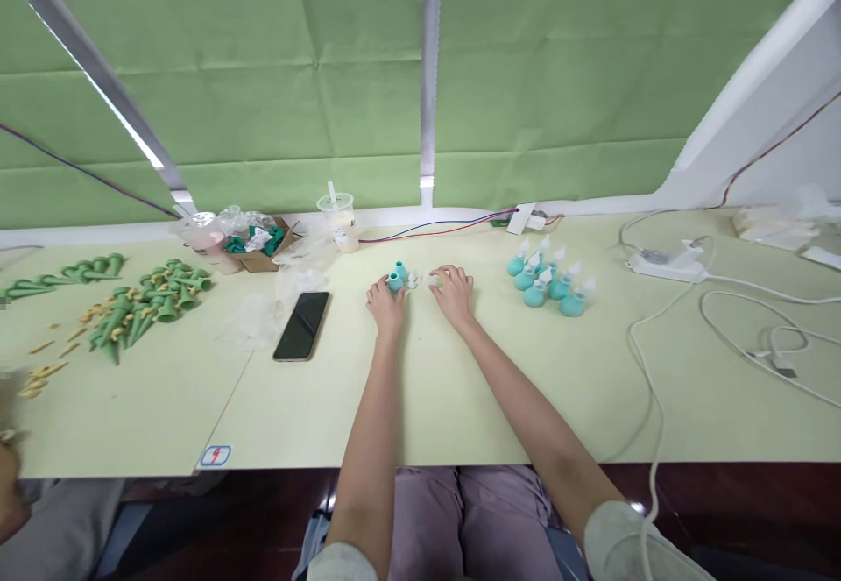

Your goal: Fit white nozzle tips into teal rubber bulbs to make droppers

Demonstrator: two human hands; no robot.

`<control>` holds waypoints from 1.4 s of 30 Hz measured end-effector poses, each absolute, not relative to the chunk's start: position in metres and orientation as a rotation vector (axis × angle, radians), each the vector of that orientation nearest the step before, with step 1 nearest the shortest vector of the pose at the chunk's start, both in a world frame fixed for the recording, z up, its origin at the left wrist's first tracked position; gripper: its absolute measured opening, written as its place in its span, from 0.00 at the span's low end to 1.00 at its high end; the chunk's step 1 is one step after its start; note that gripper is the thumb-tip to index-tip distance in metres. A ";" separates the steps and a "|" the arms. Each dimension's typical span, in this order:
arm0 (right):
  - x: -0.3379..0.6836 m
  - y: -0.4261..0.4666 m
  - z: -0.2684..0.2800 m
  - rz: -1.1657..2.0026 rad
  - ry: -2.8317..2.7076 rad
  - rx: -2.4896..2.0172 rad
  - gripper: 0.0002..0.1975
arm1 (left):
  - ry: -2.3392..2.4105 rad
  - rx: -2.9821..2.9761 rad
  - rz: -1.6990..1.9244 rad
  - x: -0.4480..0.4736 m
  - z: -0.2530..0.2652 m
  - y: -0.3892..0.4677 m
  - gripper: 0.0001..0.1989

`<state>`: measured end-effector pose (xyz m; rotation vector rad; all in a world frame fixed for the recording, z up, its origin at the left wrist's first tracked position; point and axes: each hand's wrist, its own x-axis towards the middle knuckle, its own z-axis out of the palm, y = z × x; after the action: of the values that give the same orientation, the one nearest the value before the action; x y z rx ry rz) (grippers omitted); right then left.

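My left hand (pixel 386 308) is closed around a small teal round-bellied piece with an open neck (pixel 395 283), resting at the table's middle. Just behind it stands a second teal piece (pixel 400 269). Small white parts (pixel 413 280) lie beside them, between my two hands. My right hand (pixel 455 294) is curled, with thumb and forefinger tips at a small translucent white piece (pixel 432 280); its exact shape is too small to make out. Off to the right stand several teal pieces (pixel 533 294) with pointed white tips on top.
A black phone (pixel 301 327) lies left of my hands, near crumpled plastic bags (pixel 253 320). Behind are a lidded cup with a straw (pixel 338 222) and a cardboard box (pixel 261 257). Green cones (pixel 148 305) cover the left. A power strip (pixel 667 264) and white cables (pixel 647 371) lie right.
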<state>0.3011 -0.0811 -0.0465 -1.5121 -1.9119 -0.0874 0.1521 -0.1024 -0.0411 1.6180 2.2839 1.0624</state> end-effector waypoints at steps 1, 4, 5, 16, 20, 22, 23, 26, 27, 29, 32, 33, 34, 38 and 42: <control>0.300 -0.084 -0.045 -0.080 -1.907 -1.501 0.12 | 2.278 1.626 1.078 0.152 -0.041 -0.103 0.22; 0.300 -0.094 -0.036 -0.066 -1.867 -1.471 0.13 | 2.288 1.652 1.153 0.152 -0.039 -0.104 0.25; 0.302 -0.097 -0.031 -0.073 -1.840 -1.472 0.13 | 2.299 1.661 1.192 0.152 -0.038 -0.104 0.26; 0.434 -0.129 0.027 -0.449 -1.508 -1.863 0.15 | 2.201 1.820 1.492 0.158 -0.025 -0.112 0.21; 0.463 -0.137 0.023 -0.337 -1.695 -1.994 0.16 | 2.142 1.934 1.507 0.161 -0.024 -0.115 0.19; 0.465 -0.136 0.022 -0.224 -1.751 -1.975 0.14 | 2.113 1.997 1.512 0.162 -0.024 -0.117 0.18; 0.463 -0.136 0.022 -0.165 -1.768 -1.930 0.12 | 2.095 2.029 1.506 0.162 -0.023 -0.118 0.19; 0.447 -0.132 0.026 0.078 -1.804 -1.637 0.06 | 2.016 2.165 1.398 0.166 -0.021 -0.122 0.21; 0.437 -0.131 0.028 0.181 -1.793 -1.507 0.04 | 1.970 2.228 1.327 0.168 -0.020 -0.123 0.22; 0.413 -0.129 0.029 0.385 -1.704 -1.297 0.05 | 1.842 2.372 1.167 0.173 -0.020 -0.125 0.25; 0.375 -0.125 0.022 0.635 -1.576 -1.102 0.10 | 1.650 2.543 0.995 0.178 -0.022 -0.126 0.23; 0.364 -0.122 0.017 0.698 -1.528 -1.062 0.11 | 1.619 2.575 0.966 0.178 -0.023 -0.125 0.22; 0.357 -0.120 0.011 0.753 -1.488 -1.038 0.11 | 1.607 2.599 0.952 0.178 -0.025 -0.125 0.20; 0.345 -0.107 -0.018 0.866 -1.350 -0.987 0.14 | 1.626 2.675 1.016 0.174 -0.030 -0.120 0.19; 0.348 -0.103 -0.037 0.879 -1.369 -0.977 0.16 | 1.591 2.718 0.966 0.174 -0.033 -0.118 0.15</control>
<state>0.3483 -0.1027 -0.0367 -0.9765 -1.3689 0.8786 0.1740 -0.1179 -0.0328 2.7176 1.5910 0.9664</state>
